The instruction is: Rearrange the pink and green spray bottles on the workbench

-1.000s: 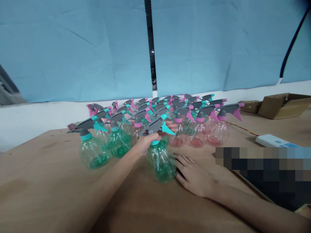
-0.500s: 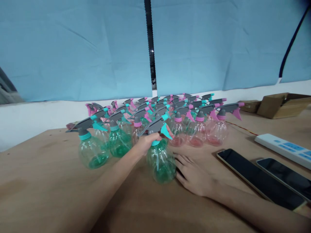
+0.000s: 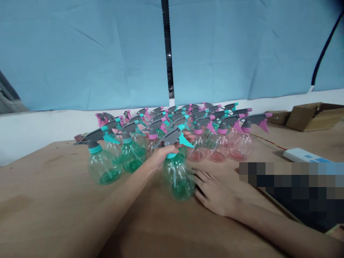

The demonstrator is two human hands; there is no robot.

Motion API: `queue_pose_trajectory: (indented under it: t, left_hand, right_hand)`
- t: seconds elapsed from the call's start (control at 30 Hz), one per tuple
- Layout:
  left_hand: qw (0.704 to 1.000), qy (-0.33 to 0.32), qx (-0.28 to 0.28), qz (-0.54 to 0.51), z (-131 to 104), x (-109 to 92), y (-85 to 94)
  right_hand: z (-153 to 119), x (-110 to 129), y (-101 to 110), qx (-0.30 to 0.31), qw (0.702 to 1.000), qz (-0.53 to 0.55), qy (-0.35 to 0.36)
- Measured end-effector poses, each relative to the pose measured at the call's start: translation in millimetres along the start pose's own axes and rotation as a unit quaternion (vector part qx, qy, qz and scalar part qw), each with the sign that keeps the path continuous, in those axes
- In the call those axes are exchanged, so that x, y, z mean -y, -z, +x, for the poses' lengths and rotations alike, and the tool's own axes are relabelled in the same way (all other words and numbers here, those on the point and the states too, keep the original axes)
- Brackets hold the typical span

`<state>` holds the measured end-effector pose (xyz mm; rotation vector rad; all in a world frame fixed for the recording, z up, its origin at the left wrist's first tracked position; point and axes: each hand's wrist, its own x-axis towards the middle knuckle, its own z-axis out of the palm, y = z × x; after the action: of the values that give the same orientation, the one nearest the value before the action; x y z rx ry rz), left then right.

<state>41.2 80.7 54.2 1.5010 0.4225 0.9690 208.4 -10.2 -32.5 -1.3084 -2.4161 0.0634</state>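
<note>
A clear green spray bottle (image 3: 179, 179) with a grey and teal trigger head stands upright on the table in front of me. My left hand (image 3: 163, 152) is at its neck, thumb against the grey collar; the fingers reach out behind the head, straightened and loose. Palm down on the tabletop, my right hand (image 3: 215, 191) lies open, its fingertips beside the bottle's lower right side; whether they touch it I cannot tell. Close by on the left are two more green spray bottles (image 3: 104, 166) (image 3: 132, 156).
Pink spray bottles (image 3: 240, 145) stand to the right, with several more bottles in rows behind. A power strip (image 3: 298, 154), a blurred-out dark device (image 3: 292, 206) and a cardboard box (image 3: 309, 116) are on the right. Blue sheeting (image 3: 94, 53) hangs behind the wooden table (image 3: 48, 200).
The fingers of my left hand have straightened out behind the bottle's neck. My right hand and the bottle are nearly where they were.
</note>
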Motion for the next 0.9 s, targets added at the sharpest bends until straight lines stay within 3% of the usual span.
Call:
queue_pose_trajectory:
  t: [0.4,0.6,0.7,0.8,0.9]
  left_hand:
    - [0.999,-0.037,0.017,0.036,-6,-10,-4.5]
    - [0.998,-0.015,-0.007,0.055,-7,-18,-13.4]
    - [0.997,-0.013,0.011,0.074,-8,-21,-16.0]
    - [0.998,-0.002,0.036,0.054,-9,-20,-16.2]
    - [0.999,-0.012,0.015,0.026,-8,-14,-13.1]
  right_hand:
    - [0,1,2,0.013,1.0,-0.003,-0.001]
    - [0,0,0,-0.003,1.0,0.009,0.006]
    - [0,-1,-1,0.001,1.0,0.012,0.004]
    - [0,0,0,0.002,1.0,0.012,0.004]
    - [0,0,0,-0.002,1.0,0.014,0.008]
